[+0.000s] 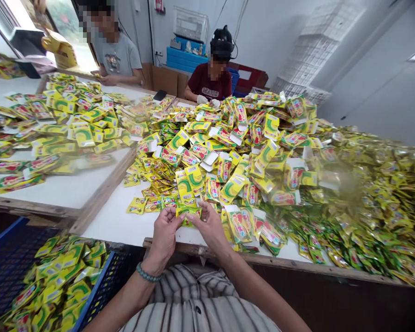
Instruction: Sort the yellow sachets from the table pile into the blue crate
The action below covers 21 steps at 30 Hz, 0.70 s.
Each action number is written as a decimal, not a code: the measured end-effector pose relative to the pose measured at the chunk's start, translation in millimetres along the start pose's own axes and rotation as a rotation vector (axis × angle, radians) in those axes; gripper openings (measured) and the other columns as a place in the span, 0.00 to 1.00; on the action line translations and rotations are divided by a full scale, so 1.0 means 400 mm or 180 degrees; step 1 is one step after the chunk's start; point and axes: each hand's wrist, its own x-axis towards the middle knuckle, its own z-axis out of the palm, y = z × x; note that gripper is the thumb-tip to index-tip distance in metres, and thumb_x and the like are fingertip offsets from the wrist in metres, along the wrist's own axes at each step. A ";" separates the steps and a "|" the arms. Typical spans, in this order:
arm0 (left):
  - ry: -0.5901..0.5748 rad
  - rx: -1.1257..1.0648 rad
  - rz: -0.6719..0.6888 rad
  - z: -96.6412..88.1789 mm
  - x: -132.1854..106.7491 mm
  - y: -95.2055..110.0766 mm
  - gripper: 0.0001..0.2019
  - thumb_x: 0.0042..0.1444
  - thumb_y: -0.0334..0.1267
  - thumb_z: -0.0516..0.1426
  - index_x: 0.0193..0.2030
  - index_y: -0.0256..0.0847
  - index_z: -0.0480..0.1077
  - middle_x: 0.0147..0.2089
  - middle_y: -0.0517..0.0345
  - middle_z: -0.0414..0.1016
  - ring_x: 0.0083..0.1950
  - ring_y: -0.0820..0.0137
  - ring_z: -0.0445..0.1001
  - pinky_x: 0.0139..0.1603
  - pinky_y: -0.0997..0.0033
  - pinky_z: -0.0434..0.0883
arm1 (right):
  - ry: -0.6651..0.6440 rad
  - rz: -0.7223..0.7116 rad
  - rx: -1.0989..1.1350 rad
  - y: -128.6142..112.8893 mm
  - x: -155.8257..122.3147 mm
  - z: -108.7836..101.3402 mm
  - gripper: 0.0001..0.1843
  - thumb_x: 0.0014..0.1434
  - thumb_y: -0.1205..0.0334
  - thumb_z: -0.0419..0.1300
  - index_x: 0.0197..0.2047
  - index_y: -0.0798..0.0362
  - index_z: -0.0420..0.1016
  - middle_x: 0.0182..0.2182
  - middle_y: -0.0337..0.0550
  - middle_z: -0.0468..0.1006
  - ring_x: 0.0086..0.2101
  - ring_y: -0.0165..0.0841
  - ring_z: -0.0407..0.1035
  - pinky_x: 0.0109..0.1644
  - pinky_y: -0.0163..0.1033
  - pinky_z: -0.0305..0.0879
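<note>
My left hand point(165, 230) and my right hand point(211, 227) meet at the table's front edge. Between their fingertips is a small green and yellow packet point(189, 213), pinched from both sides. Just beyond it lie yellow cardboard boxes point(193, 177) with green arcs and barcodes, heaped together. Some boxes have their white end flaps standing out. Left of the pinched packet, shiny sealed sachets point(152, 204) rest on the white tabletop point(114, 216). My fingers cover part of the packet, so its full shape is hidden.
A large pile of sachets point(376, 207) spreads along the right. More boxes point(83, 133) cover the left table, past a wooden divider point(105, 189). A blue crate point(103, 276) of filled-looking boxes stands low at left. Two people point(210, 83) work across the table.
</note>
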 end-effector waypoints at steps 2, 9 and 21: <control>-0.0022 0.0145 0.0041 -0.004 0.004 -0.001 0.19 0.30 0.34 0.70 0.28 0.39 0.67 0.26 0.66 0.71 0.30 0.75 0.70 0.34 0.75 0.68 | -0.0183 -0.0019 -0.0254 -0.008 0.004 -0.012 0.18 0.49 0.52 0.65 0.40 0.53 0.74 0.30 0.41 0.76 0.31 0.34 0.69 0.35 0.38 0.66; -0.1234 0.0521 -0.0607 0.036 0.059 0.061 0.19 0.35 0.34 0.69 0.37 0.38 0.72 0.34 0.56 0.78 0.35 0.69 0.75 0.39 0.70 0.70 | 0.0550 -0.1328 -0.1396 -0.031 -0.021 -0.092 0.07 0.61 0.60 0.54 0.39 0.51 0.72 0.35 0.47 0.76 0.38 0.38 0.70 0.43 0.40 0.64; -0.0431 0.3018 0.1353 0.235 0.207 -0.011 0.16 0.36 0.39 0.68 0.20 0.43 0.62 0.26 0.57 0.66 0.39 0.59 0.69 0.41 0.65 0.62 | 0.1462 -0.0622 -0.1300 -0.007 -0.006 -0.210 0.15 0.58 0.50 0.57 0.40 0.53 0.69 0.29 0.43 0.76 0.28 0.35 0.67 0.33 0.38 0.62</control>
